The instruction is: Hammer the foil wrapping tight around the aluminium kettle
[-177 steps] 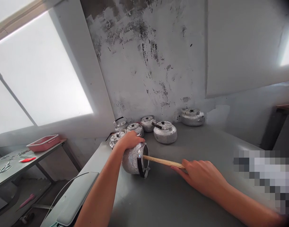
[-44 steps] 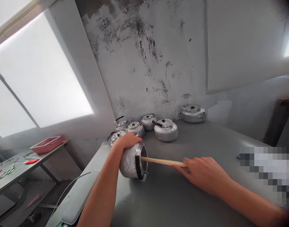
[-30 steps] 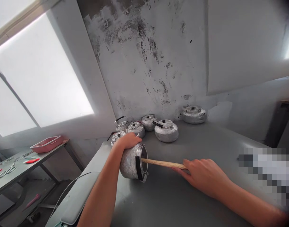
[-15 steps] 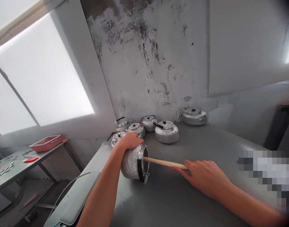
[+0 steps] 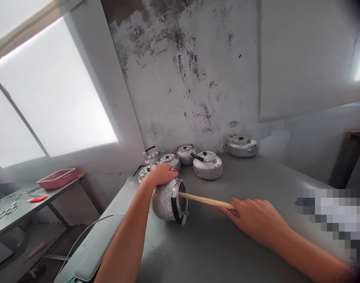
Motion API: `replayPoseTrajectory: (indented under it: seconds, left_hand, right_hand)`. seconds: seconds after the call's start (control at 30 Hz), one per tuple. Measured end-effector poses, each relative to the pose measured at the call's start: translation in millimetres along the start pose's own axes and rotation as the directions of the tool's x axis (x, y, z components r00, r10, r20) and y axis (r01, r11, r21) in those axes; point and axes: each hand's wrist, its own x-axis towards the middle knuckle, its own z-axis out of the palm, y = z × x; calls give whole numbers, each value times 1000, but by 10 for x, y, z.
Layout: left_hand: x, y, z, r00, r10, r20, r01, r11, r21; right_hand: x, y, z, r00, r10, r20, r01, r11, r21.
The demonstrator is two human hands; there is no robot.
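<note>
A silver metal kettle (image 5: 163,202) without its lid lies tilted on its side, its round mouth facing right. Its black-gripped handle (image 5: 176,210) hangs across the mouth. My left hand (image 5: 163,174) is closed on the kettle's upper side, with some fingertips hidden behind it. In my right hand (image 5: 253,218) is a wooden stick (image 5: 207,200), gripped near its right end. The stick's other end goes into the kettle's mouth and is hidden inside.
Several lidded kettles stand behind, among them one with a black handle (image 5: 208,167) and a wide one (image 5: 242,146) by the wall. A grey device with a cable (image 5: 95,251) lies at the left edge of the grey table (image 5: 227,255). Scissors (image 5: 7,211) and a pink basket (image 5: 57,179) are on a side table.
The kettle has shifted slightly right and its mouth has turned a little more toward me. My right hand and the stick have moved slightly right.
</note>
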Motion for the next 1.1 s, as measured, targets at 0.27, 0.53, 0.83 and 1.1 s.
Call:
replayPoseTrajectory:
  seconds: [0.27,0.53,0.83,1.1]
  left_hand:
    - [-116,195,-1,998,-65,13,66,997,-43]
    - [-51,165,53,989,-146,-36,144,988,-62]
    - [-50,79,19,995,-89,-40,89,996,-6]
    - [-40,64,-1,995,-94,-17,93,996,-11]
  right_hand:
    - [-10,-4,-32,1000,3,9,-3,1000,17]
    - [-6,8,0,999,-11,-32,11,1000,16]
    - [-6,25,34,998,-26,-62,28,999,23]
    - [-2,14,3,999,-16,-36,17,999,32]
